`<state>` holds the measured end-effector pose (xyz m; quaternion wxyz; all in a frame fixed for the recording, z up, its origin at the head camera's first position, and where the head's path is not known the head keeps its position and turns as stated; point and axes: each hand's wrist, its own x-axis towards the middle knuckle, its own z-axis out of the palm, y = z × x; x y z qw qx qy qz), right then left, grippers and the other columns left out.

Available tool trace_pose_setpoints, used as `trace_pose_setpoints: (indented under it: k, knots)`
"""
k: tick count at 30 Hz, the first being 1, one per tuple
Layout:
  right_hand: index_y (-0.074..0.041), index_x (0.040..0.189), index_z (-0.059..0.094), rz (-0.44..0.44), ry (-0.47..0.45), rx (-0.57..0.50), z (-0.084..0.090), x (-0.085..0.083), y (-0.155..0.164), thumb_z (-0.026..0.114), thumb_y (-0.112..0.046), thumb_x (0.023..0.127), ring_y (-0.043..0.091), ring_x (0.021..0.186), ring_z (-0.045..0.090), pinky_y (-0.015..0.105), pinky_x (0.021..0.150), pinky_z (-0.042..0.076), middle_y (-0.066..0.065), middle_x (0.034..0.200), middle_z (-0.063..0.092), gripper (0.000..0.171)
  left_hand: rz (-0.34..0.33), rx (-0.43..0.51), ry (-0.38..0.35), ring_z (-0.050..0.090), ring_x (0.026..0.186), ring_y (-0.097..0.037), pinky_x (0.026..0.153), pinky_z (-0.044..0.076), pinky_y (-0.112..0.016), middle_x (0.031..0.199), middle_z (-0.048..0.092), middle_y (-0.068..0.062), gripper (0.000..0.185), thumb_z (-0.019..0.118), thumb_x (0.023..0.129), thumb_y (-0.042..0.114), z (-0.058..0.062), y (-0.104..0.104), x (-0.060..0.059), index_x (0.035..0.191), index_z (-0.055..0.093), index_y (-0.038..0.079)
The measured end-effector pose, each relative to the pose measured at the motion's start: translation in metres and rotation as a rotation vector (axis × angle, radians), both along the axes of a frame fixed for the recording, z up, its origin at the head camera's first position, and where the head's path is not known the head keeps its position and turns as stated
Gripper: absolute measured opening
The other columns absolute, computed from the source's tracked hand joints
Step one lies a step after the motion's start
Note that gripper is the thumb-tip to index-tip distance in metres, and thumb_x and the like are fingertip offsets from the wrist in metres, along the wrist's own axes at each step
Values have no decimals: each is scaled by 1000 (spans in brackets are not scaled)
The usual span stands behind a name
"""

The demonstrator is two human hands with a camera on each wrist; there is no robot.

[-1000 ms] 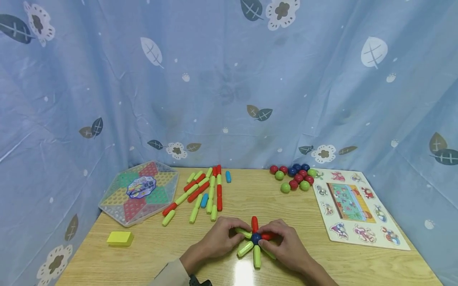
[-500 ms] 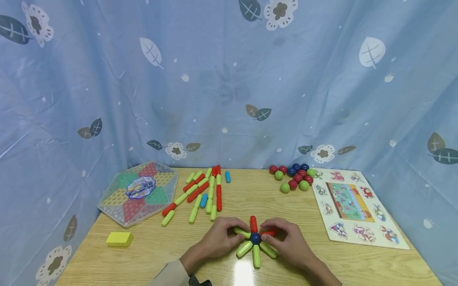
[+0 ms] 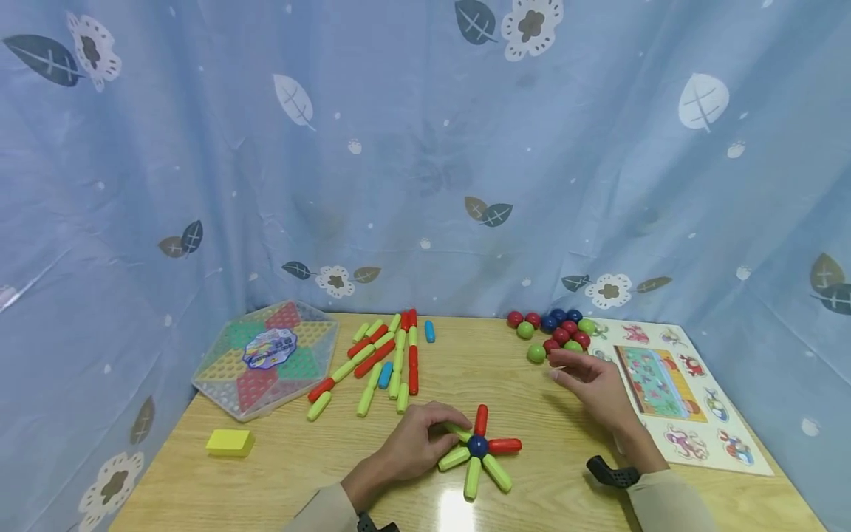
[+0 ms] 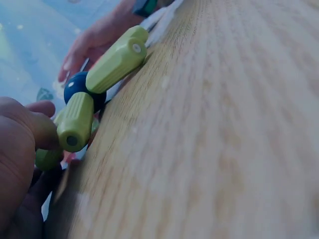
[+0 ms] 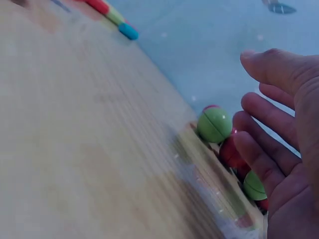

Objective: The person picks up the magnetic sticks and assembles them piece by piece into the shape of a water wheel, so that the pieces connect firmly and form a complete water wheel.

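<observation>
1. A blue curtain printed with leaves and flowers hangs round three sides of a wooden table (image 3: 465, 369).
2. Near the front edge lies a star of sticks (image 3: 480, 451): green and red rods fanned out from a dark blue ball (image 3: 477, 445).
3. The left hand (image 3: 415, 443) rests palm-down on the star's left side, its fingers curled over a green rod (image 3: 457, 431); from the wrist view the grip looks like a pinch, though that picture is blurred.
4. The right hand (image 3: 592, 384) hovers above the table, well apart from the star, with its fingers relaxed and spread, holding nothing.
5. Its fingertips sit just beside a cluster of red, blue and green balls (image 3: 555, 332), nearest a green ball (image 3: 536, 353).
6. Loose sticks (image 3: 385, 358) lie left of centre, a hexagonal Chinese checkers board (image 3: 266, 358) beyond them, and a yellow block (image 3: 229, 442) nearer.
7. A peg puzzle board (image 3: 671, 391) lies at the right.
</observation>
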<state>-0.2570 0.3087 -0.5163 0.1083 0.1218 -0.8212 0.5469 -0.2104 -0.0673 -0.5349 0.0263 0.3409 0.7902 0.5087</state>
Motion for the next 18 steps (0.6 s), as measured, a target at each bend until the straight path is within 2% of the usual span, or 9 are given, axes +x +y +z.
trace_pose_setpoints:
  k: [4, 7, 11, 13, 15, 18]
  knots:
    - [0, 133, 76, -35, 35, -6, -2, -19, -1, 80, -16, 102, -3, 106, 74, 13, 90, 58, 25, 125, 77, 34, 29, 19, 21, 71, 126, -14, 111, 56, -33, 129, 78, 2, 31, 74, 99, -5, -2, 3, 0, 123, 80, 14]
    - [-1, 128, 78, -83, 69, 14, -5, -30, -5, 81, -16, 101, -7, 103, 72, 10, 89, 56, 23, 122, 79, 31, 73, 33, 26, 71, 125, -16, 108, 59, -31, 133, 76, -5, 32, 72, 100, -7, -3, 7, 0, 127, 77, 9]
    - [-3, 122, 81, -135, 104, 66, -9, -41, -11, 86, -17, 97, -9, 97, 72, 8, 84, 55, 19, 116, 81, 29, 163, 53, 46, 74, 115, -15, 99, 62, -30, 129, 75, -9, 32, 72, 99, -6, -2, 13, 1, 129, 75, 4]
    - [-4, 120, 82, -148, 115, 97, -11, -44, -15, 88, -17, 95, -10, 94, 71, 8, 81, 54, 17, 114, 82, 29, 223, 63, 85, 74, 104, -14, 91, 64, -29, 120, 76, -9, 29, 75, 98, -5, 0, 17, 3, 125, 76, 3]
    - [-5, 119, 83, -163, 126, 129, -13, -45, -19, 90, -17, 93, -9, 92, 71, 8, 79, 53, 16, 112, 83, 30, 285, 55, 155, 72, 94, -13, 82, 64, -27, 111, 77, -8, 24, 77, 96, -2, 1, 20, 6, 120, 77, 3]
    - [-5, 119, 83, -177, 138, 163, -14, -47, -23, 91, -15, 91, -8, 91, 70, 7, 78, 52, 15, 112, 83, 30, 364, -2, 258, 68, 87, -10, 75, 59, -24, 100, 76, -3, 16, 81, 95, 6, 1, 25, 11, 111, 79, 6]
